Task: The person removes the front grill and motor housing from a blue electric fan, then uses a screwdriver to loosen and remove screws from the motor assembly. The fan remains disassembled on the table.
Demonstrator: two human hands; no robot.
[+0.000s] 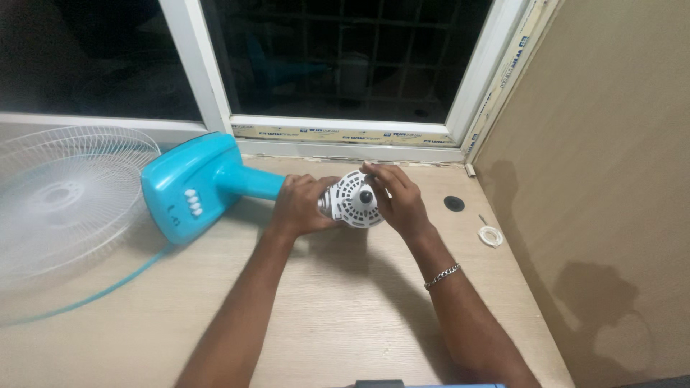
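Head view. Your left hand (298, 207) wraps the neck behind the white motor housing (353, 200), steadying it above the wooden desk (338, 309). Your right hand (397, 197) cups the housing's front, fingers curled at its rim beside the dark shaft. Turquoise fan base (192, 185) lies tipped on the desk at left; white grille (61, 197) rests beside it. Small white ring (491, 236) lies apart, right.
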